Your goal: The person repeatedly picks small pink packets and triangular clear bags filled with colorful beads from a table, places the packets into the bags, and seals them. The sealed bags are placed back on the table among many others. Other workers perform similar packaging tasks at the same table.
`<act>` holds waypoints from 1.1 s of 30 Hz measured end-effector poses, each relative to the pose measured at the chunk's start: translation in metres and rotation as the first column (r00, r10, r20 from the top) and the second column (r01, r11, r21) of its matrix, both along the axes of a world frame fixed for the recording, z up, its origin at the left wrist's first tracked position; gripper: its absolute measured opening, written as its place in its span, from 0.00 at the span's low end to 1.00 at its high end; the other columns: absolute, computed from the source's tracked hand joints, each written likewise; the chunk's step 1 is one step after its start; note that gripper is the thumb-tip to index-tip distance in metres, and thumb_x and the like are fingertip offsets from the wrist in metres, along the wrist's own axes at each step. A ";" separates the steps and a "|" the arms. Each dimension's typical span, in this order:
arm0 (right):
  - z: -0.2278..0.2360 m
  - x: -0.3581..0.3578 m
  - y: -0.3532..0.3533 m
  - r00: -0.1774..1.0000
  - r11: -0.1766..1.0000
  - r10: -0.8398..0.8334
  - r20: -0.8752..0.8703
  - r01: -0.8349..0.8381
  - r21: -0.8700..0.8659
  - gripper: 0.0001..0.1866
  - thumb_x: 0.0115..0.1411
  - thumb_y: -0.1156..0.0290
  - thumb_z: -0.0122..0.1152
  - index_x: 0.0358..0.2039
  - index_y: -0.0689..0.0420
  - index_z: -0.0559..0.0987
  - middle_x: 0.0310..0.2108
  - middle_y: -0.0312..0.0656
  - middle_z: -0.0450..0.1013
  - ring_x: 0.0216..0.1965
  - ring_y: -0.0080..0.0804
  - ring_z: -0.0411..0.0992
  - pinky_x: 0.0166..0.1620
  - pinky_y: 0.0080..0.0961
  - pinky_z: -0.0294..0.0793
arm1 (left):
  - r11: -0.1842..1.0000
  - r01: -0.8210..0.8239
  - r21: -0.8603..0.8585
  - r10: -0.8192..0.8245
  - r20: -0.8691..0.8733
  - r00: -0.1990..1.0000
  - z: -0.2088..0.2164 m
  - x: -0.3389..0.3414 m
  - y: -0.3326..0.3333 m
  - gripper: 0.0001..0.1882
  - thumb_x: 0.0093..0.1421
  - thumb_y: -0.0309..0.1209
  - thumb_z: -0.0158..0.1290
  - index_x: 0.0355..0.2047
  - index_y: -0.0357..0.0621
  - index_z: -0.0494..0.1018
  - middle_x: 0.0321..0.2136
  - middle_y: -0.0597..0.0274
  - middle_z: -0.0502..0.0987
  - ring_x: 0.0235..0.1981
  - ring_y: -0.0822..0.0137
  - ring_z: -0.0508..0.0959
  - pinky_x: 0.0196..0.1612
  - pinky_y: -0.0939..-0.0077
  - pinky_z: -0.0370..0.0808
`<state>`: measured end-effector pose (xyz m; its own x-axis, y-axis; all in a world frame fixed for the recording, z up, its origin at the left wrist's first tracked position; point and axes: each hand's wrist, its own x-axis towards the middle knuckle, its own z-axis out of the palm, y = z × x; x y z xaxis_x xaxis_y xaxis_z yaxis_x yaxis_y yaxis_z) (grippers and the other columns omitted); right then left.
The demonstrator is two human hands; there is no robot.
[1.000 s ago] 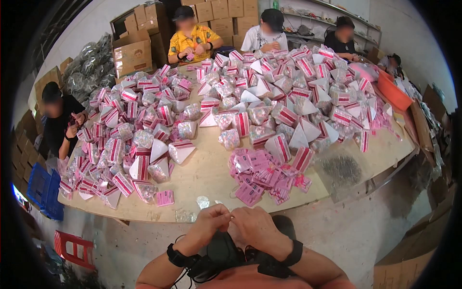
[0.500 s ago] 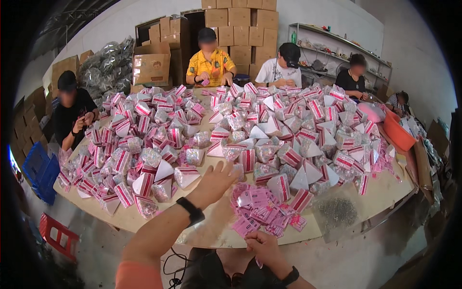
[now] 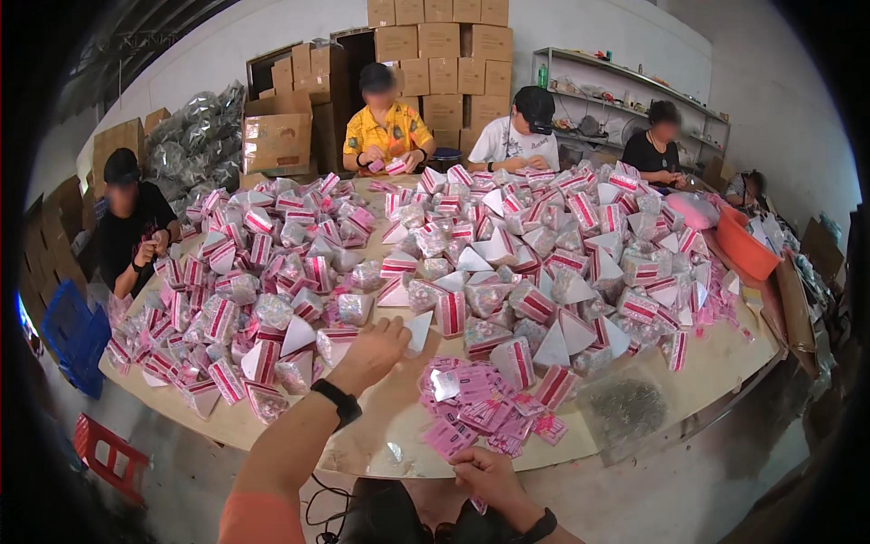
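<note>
My left hand (image 3: 376,349) is closed around a wedge-shaped package (image 3: 419,333); its pale triangular face sticks out past the fingers, just above the table. Near the front edge, my right hand (image 3: 489,476) is pinched shut, and a small pink card (image 3: 478,505) pokes out below it, mostly covered by the fingers. Just beyond that hand lies a loose pile of pink printed cards (image 3: 480,403). A big heap of similar clear-wrapped wedges with pink stripes (image 3: 450,313) spreads over the table behind both hands.
A clear bag of small dark metal pieces (image 3: 623,408) lies on the table (image 3: 390,444), right of the cards. Several people sit around the far sides. An orange basin (image 3: 748,243) is at the right; a red stool (image 3: 109,458) and blue crate (image 3: 74,335) stand left.
My left hand has drawn back from the heap toward me and slightly left, now with a wedge package in its fingers. My right hand stays nearly in place.
</note>
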<state>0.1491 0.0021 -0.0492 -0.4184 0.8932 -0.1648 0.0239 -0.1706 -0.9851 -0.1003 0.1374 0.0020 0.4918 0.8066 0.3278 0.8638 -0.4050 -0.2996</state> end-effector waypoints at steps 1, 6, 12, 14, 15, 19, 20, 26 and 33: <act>0.001 0.000 0.000 1.000 1.000 0.005 0.006 -0.005 0.009 0.09 0.54 0.73 0.55 0.35 0.63 0.74 0.24 0.34 0.71 0.24 0.17 0.68 0.28 0.14 0.67 | 1.000 -0.004 0.007 0.004 0.034 0.999 -0.003 -0.005 -0.004 0.16 0.47 0.30 0.49 0.38 0.41 0.65 0.42 0.54 0.66 0.40 0.57 0.68 0.39 0.63 0.70; -0.001 -0.001 0.000 1.000 0.997 -0.026 0.011 0.026 0.066 0.08 0.53 0.73 0.55 0.34 0.62 0.74 0.23 0.34 0.71 0.23 0.17 0.69 0.28 0.14 0.68 | 0.993 0.049 0.105 -0.066 0.167 0.984 -0.004 -0.002 -0.016 0.24 0.46 0.32 0.53 0.45 0.43 0.61 0.45 0.53 0.63 0.43 0.53 0.67 0.42 0.57 0.68; -0.003 -0.002 -0.002 0.997 0.996 -0.040 0.064 0.035 0.087 0.08 0.53 0.73 0.55 0.34 0.62 0.74 0.24 0.34 0.71 0.23 0.17 0.69 0.28 0.13 0.68 | 0.995 -0.073 -0.066 0.095 0.446 0.890 -0.021 0.002 0.010 0.33 0.44 0.38 0.57 0.49 0.42 0.59 0.46 0.50 0.63 0.47 0.47 0.64 0.46 0.56 0.66; -0.001 -0.002 -0.004 0.997 0.994 -0.044 0.069 0.036 0.108 0.09 0.53 0.73 0.55 0.34 0.62 0.74 0.24 0.34 0.71 0.24 0.16 0.69 0.28 0.13 0.68 | 0.973 -0.160 -0.169 0.218 0.423 0.879 -0.019 0.005 0.014 0.33 0.44 0.39 0.57 0.48 0.42 0.59 0.44 0.48 0.64 0.45 0.47 0.65 0.46 0.56 0.66; -0.002 -0.002 -0.005 0.996 0.992 -0.048 0.072 0.039 0.121 0.09 0.53 0.73 0.55 0.34 0.62 0.74 0.24 0.33 0.71 0.24 0.16 0.69 0.28 0.13 0.68 | 0.955 -0.201 -0.217 0.276 0.408 0.870 -0.019 0.008 0.017 0.33 0.43 0.40 0.57 0.48 0.42 0.59 0.43 0.48 0.64 0.45 0.47 0.66 0.46 0.56 0.66; -0.008 -0.001 -0.004 0.998 0.994 -0.029 0.060 0.023 0.109 0.09 0.53 0.73 0.55 0.35 0.62 0.74 0.24 0.34 0.71 0.24 0.16 0.69 0.28 0.13 0.67 | 0.951 -0.240 -0.195 0.307 0.517 0.799 -0.030 0.003 0.024 0.31 0.42 0.40 0.58 0.45 0.40 0.62 0.38 0.49 0.66 0.43 0.50 0.68 0.44 0.60 0.68; -0.008 -0.002 -0.004 0.997 0.994 -0.038 0.068 0.031 0.103 0.09 0.53 0.73 0.55 0.35 0.62 0.74 0.24 0.34 0.71 0.24 0.16 0.69 0.28 0.13 0.67 | 0.953 -0.226 -0.203 0.303 0.570 0.764 -0.030 0.001 0.024 0.31 0.43 0.41 0.58 0.45 0.39 0.62 0.38 0.48 0.67 0.42 0.51 0.69 0.43 0.61 0.69; -0.014 -0.003 -0.005 0.997 0.994 -0.063 0.040 0.059 0.087 0.08 0.53 0.74 0.55 0.34 0.61 0.75 0.22 0.34 0.71 0.23 0.16 0.69 0.27 0.13 0.67 | 0.854 0.427 -0.297 0.484 0.756 -0.442 -0.029 -0.002 -0.024 0.24 0.56 0.44 0.46 0.47 0.40 0.63 0.37 0.51 0.73 0.39 0.53 0.74 0.36 0.64 0.72; -0.005 -0.003 -0.004 0.998 0.995 -0.056 0.019 0.054 0.087 0.08 0.52 0.76 0.53 0.33 0.63 0.75 0.21 0.34 0.70 0.22 0.17 0.68 0.26 0.14 0.67 | 0.664 0.719 0.207 0.641 0.337 -0.689 -0.035 0.010 -0.131 0.27 0.62 0.50 0.33 0.49 0.41 0.62 0.42 0.53 0.71 0.40 0.52 0.74 0.37 0.66 0.75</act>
